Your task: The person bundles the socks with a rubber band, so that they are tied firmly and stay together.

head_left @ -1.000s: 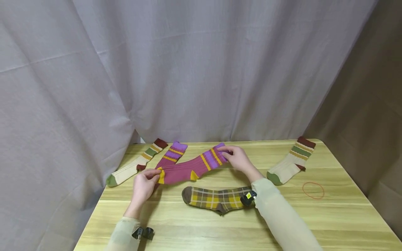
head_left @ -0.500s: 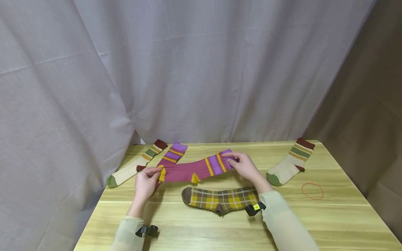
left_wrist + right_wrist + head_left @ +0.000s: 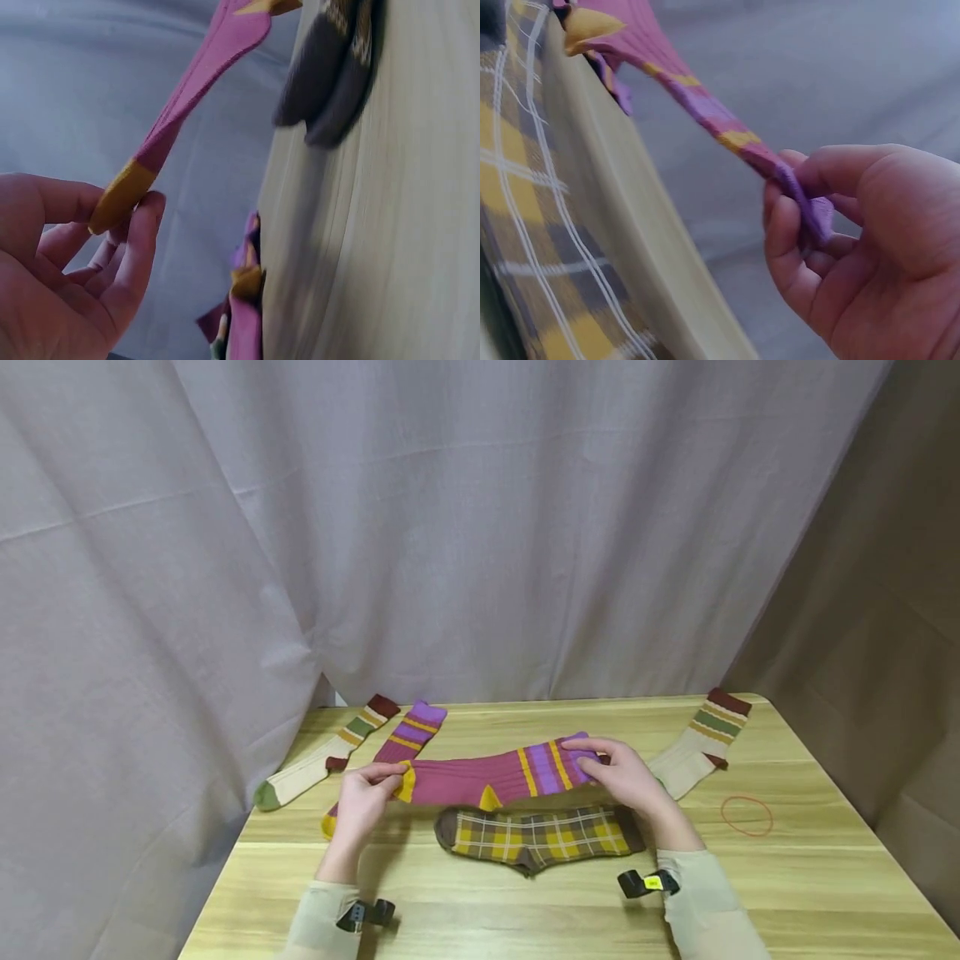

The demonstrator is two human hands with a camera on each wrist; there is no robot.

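Note:
Stretched between both hands above the table is a magenta sock (image 3: 457,781) with a yellow toe and heel and a purple striped cuff. The left hand (image 3: 367,797) pinches its yellow toe between thumb and fingers, seen close up in the left wrist view. At the other end, the right hand (image 3: 626,781) pinches the purple cuff, as the right wrist view also shows. A second magenta sock (image 3: 408,735) lies behind the left hand, partly covered by it. Just in front of the held sock lies a brown and yellow plaid sock (image 3: 540,839).
A cream sock with a green toe (image 3: 307,768) lies at the back left. Its look-alike, another cream sock (image 3: 712,735), is at the back right, partly behind the right hand. A thin red loop (image 3: 747,816) is on the wooden table (image 3: 810,893). Grey curtains (image 3: 480,527) hang behind.
Both hands have moved right and slightly toward the front with the magenta sock. The second magenta sock's yellow toe now shows beside the left wrist, and the plaid sock's cuff is uncovered.

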